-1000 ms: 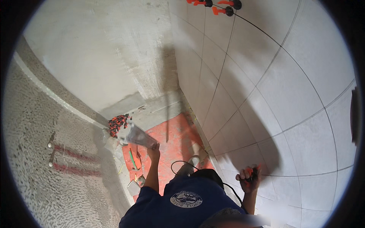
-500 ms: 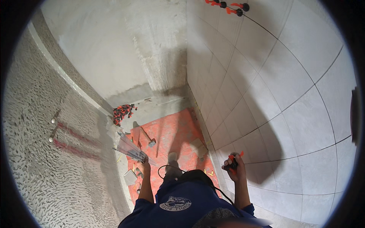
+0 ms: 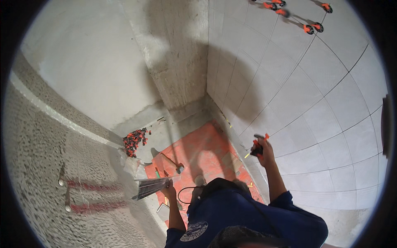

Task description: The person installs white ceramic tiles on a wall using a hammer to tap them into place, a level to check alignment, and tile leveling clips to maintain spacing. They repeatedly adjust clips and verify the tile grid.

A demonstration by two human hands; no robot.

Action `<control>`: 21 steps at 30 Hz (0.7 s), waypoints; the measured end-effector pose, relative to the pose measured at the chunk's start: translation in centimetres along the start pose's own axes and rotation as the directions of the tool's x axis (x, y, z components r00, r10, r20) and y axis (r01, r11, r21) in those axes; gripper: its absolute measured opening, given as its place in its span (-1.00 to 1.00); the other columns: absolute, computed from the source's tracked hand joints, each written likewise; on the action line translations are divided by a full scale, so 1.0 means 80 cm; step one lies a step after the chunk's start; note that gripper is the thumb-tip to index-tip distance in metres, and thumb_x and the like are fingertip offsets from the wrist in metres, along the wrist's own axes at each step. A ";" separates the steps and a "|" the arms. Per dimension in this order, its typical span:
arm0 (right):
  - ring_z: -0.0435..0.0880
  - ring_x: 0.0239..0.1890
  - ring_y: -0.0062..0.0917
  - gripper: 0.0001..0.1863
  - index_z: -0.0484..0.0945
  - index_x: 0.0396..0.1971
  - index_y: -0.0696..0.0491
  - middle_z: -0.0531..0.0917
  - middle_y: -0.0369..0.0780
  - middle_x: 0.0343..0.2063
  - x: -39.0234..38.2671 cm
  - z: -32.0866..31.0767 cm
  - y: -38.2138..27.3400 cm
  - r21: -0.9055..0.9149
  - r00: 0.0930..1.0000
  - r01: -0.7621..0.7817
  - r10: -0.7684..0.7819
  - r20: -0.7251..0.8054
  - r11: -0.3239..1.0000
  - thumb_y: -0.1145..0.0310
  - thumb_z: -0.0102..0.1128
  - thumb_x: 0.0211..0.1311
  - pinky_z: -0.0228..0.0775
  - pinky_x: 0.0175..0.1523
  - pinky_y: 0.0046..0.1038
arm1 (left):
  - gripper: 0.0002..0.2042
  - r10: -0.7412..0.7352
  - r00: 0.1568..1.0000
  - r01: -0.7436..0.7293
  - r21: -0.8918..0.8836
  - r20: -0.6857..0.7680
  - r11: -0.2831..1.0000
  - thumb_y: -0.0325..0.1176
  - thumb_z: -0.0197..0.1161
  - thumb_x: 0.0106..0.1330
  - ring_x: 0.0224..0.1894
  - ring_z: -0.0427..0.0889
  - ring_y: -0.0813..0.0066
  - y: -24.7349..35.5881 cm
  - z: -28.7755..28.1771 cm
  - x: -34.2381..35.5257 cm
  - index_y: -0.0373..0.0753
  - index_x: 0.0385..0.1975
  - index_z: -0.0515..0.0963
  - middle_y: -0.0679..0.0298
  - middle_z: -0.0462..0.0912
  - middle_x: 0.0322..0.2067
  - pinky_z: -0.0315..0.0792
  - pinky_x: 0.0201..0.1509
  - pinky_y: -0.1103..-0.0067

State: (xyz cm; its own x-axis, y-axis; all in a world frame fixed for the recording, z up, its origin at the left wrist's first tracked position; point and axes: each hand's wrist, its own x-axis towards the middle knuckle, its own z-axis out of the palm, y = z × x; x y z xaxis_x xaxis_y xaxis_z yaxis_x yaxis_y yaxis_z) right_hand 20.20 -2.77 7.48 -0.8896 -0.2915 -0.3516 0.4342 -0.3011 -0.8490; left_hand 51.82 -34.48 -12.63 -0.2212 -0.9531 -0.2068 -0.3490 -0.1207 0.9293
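Left forearm (image 3: 176, 213) extends forward; your left hand (image 3: 168, 190) grasps the near end of a translucent, sheet-like bundle (image 3: 151, 188), which points leftward toward the rough wall (image 3: 41, 153). Right forearm (image 3: 276, 180) angles forward and slightly inward; your right hand (image 3: 267, 153) curls around black-and-orange clips (image 3: 257, 149) near the tiled wall (image 3: 314, 136), contact with it unclear. Similar pieces (image 3: 134, 142) lie heaped at far left.
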 end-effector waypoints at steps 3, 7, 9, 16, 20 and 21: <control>0.57 -0.50 -0.56 -0.58 0.40 0.09 0.18 0.54 -0.26 -0.46 0.028 0.049 -0.018 -0.098 0.998 0.063 -0.066 -0.024 0.993 0.29 0.07 0.31 0.49 -0.36 -0.45 | -0.75 0.235 0.972 -0.236 0.035 0.030 0.971 -0.46 0.38 0.14 -0.28 0.65 0.28 0.013 -0.007 0.048 -0.52 -0.25 0.62 0.02 0.68 -0.38 0.50 -0.15 0.40; 0.58 -0.50 -0.57 -0.59 0.42 0.07 0.19 0.55 -0.25 -0.48 0.069 0.098 -0.039 -0.203 0.985 0.162 -0.172 -0.032 0.966 0.30 0.08 0.30 0.47 -0.39 -0.48 | -0.73 0.113 0.991 -0.117 0.046 0.071 0.992 -0.48 0.43 0.09 -0.25 0.63 0.26 0.022 0.004 0.120 -0.49 -0.23 0.63 0.02 0.67 -0.29 0.48 -0.10 0.38; 0.58 -0.50 -0.58 -0.61 0.44 0.05 0.19 0.55 -0.25 -0.49 0.095 0.115 -0.051 -0.253 0.979 0.195 -0.205 -0.011 0.948 0.30 0.09 0.29 0.46 -0.40 -0.49 | -0.73 0.209 0.971 -0.230 0.212 0.117 0.950 -0.39 0.39 0.15 -0.29 0.62 0.18 0.024 0.013 0.153 -0.47 -0.24 0.66 -0.05 0.65 -0.37 0.46 -0.12 0.33; 0.56 -0.51 -0.64 -0.67 0.49 -0.10 0.22 0.54 -0.32 -0.53 0.242 0.185 -0.081 -0.307 0.950 0.308 -0.308 0.049 0.901 0.30 0.20 0.25 0.41 -0.37 -0.56 | -0.81 0.250 0.948 -0.270 0.082 0.199 0.959 -0.39 0.34 0.18 -0.39 0.55 0.33 0.043 0.054 0.277 -0.44 -0.41 0.62 0.08 0.62 -0.48 0.43 -0.26 0.36; 0.54 -0.51 -0.65 -0.68 0.47 -0.17 0.18 0.53 -0.33 -0.56 0.353 0.247 -0.105 -0.403 0.935 0.342 -0.349 0.060 0.849 0.25 0.21 0.24 0.39 -0.38 -0.56 | -0.90 0.304 0.884 -0.400 0.235 0.356 0.886 -0.55 0.33 0.12 -0.35 0.54 0.47 0.073 0.064 0.346 -0.46 -0.50 0.57 0.18 0.60 -0.48 0.45 -0.28 0.50; 0.54 -0.52 -0.65 -0.70 0.46 -0.20 0.16 0.53 -0.32 -0.56 0.378 0.264 -0.111 -0.428 0.932 0.346 -0.356 0.059 0.835 0.24 0.20 0.24 0.38 -0.39 -0.56 | -0.92 0.366 0.848 -0.459 0.187 0.384 0.868 -0.59 0.33 0.10 -0.36 0.55 0.47 0.078 0.061 0.358 -0.48 -0.48 0.58 0.19 0.60 -0.49 0.46 -0.28 0.52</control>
State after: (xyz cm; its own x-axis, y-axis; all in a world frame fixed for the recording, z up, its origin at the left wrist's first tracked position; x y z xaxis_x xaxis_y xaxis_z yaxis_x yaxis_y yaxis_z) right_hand -7.57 -28.09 12.68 -0.9758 -0.2185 -0.0019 -0.0062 0.0364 -0.9993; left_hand 38.88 -61.19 -14.22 -0.6647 -0.7456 0.0473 -0.3714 0.3847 0.8450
